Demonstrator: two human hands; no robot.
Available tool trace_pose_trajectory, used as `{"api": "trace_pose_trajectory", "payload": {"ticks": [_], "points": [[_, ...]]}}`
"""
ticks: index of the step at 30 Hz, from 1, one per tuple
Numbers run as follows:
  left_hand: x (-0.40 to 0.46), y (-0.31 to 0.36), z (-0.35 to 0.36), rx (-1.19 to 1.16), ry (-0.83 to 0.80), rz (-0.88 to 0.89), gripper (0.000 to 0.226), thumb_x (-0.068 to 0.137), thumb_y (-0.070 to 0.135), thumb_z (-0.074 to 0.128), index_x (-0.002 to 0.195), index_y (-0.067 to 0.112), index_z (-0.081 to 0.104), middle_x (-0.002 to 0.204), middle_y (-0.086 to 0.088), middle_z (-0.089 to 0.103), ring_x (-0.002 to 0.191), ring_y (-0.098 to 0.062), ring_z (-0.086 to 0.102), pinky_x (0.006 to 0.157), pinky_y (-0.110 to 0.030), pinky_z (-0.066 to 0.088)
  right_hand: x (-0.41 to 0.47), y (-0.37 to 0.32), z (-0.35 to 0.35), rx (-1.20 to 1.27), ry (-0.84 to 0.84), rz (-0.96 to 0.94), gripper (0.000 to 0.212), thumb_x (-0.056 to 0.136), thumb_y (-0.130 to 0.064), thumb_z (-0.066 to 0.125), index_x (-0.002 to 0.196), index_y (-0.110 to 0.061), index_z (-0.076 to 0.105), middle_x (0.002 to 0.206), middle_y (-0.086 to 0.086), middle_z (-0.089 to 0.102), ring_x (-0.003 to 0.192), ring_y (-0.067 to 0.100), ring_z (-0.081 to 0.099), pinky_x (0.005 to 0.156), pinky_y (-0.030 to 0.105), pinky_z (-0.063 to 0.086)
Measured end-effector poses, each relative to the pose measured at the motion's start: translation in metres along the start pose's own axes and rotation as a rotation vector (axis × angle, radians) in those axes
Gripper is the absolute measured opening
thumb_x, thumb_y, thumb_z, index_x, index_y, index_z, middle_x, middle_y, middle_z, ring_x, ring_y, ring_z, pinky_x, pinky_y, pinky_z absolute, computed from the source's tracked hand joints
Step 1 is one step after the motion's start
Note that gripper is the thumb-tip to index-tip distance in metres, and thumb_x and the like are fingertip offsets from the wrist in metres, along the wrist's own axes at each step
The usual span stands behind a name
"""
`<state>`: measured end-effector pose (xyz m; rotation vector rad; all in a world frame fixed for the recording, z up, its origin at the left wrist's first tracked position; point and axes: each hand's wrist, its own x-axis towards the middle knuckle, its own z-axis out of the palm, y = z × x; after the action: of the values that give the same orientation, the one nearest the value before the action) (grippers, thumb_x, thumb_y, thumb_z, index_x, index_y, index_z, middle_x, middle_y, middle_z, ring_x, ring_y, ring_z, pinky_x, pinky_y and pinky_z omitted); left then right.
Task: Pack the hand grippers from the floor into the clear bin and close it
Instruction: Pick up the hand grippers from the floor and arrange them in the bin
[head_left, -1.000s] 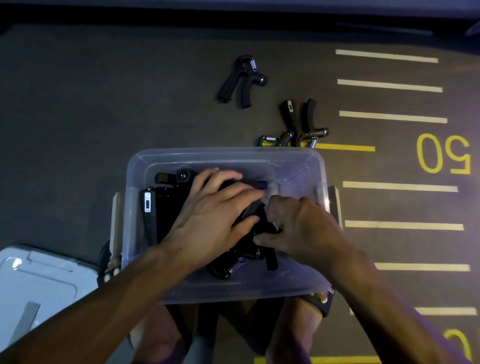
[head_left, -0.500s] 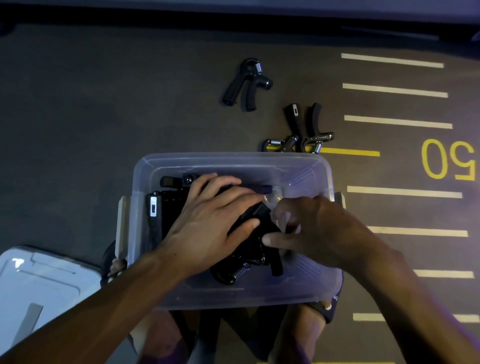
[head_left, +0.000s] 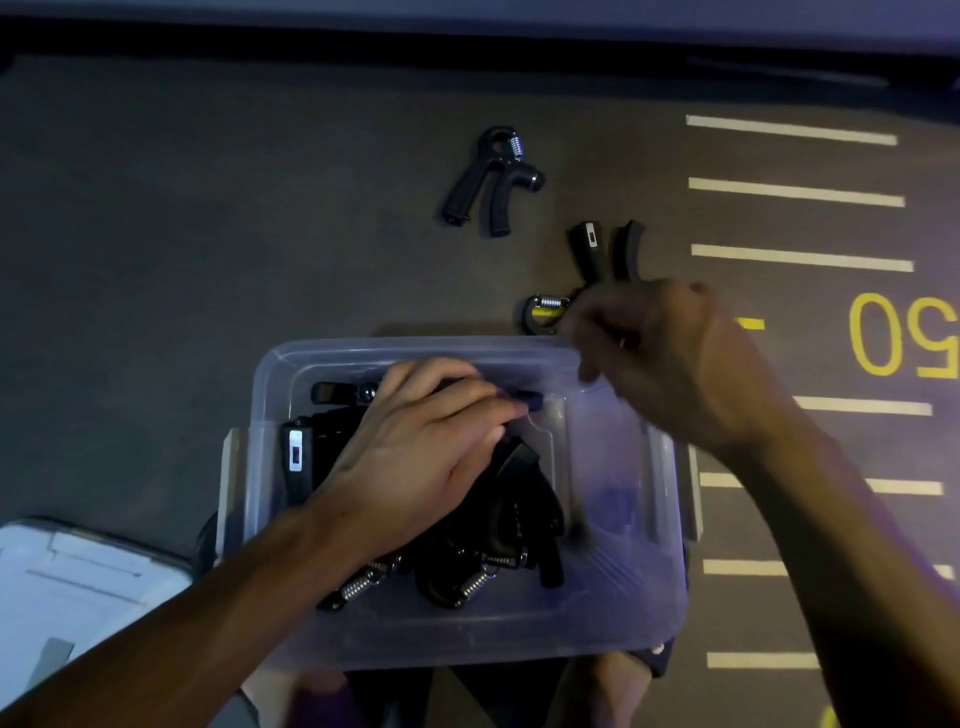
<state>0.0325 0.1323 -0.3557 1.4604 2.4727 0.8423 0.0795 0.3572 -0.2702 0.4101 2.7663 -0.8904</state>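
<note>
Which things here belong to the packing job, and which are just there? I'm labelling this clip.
Job:
clear bin
packed grippers under the left hand
far gripper on the floor
near gripper, right hand reaching toward it
white lid

Just there:
floor lines
yellow number 50

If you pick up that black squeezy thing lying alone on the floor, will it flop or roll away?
Probably neither. The hand gripper has two thick, hard-looking handles joined by a metal spring, so it likely stays stiff. Lying flat with its handles splayed, it seems unlikely to roll.
</note>
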Motion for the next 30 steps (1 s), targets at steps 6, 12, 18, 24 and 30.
{"api": "trace_pose_trajectory", "payload": {"ticks": [6,12,18,24,30], "points": [[0.011,-0.008,-0.002,-0.087,-0.038,-0.009,0.025,0.096,0.008,0.062,0.117,0.015,0.075,0.114,0.005,0.072,0.103,-0.017,0.066,0.093,-0.034,0.052,0.106,0.074,0.037,-0.119,-0.014,0.25,0.011,0.082,-0.025,0.065,0.082,-0.035,0.069,0.095,0.006,0.073,0.09,0.032,0.07,0.082,0.038,0.057],[0.02,-0.01,-0.008,-0.153,-0.051,-0.041,0.024,0.094,0.005,0.067,0.113,0.018,0.076,0.11,0.009,0.073,0.1,-0.013,0.069,0.092,-0.031,0.053,0.131,0.103,0.061,-0.337,-0.227,0.339,0.042,0.081,-0.027,0.077,0.121,-0.029,0.066,0.121,0.007,0.066,0.109,0.031,0.065,0.086,0.033,0.051],[0.022,-0.013,-0.008,-0.159,-0.09,-0.041,0.027,0.093,0.007,0.068,0.115,0.019,0.076,0.112,0.01,0.073,0.104,-0.01,0.069,0.094,-0.032,0.054,0.128,0.115,0.064,-0.341,-0.299,0.159,0.055,0.07,-0.028,0.085,0.12,-0.027,0.061,0.126,0.009,0.053,0.104,0.034,0.063,0.084,0.047,0.056],[0.022,-0.011,-0.008,-0.171,-0.08,-0.051,0.025,0.094,0.006,0.068,0.115,0.018,0.076,0.111,0.008,0.073,0.102,-0.011,0.069,0.092,-0.034,0.055,0.121,0.122,0.075,-0.32,-0.155,0.056,0.046,0.069,-0.024,0.081,0.112,-0.019,0.065,0.118,0.007,0.049,0.107,0.029,0.055,0.071,0.033,0.043],[0.021,-0.005,-0.009,-0.165,-0.06,-0.075,0.023,0.097,0.011,0.064,0.115,0.019,0.076,0.11,0.01,0.073,0.101,-0.01,0.067,0.092,-0.033,0.053,0.111,0.118,0.063,-0.273,-0.053,-0.011,0.045,0.067,-0.025,0.081,0.11,-0.02,0.068,0.118,0.005,0.055,0.106,0.031,0.052,0.082,0.044,0.05]]}}
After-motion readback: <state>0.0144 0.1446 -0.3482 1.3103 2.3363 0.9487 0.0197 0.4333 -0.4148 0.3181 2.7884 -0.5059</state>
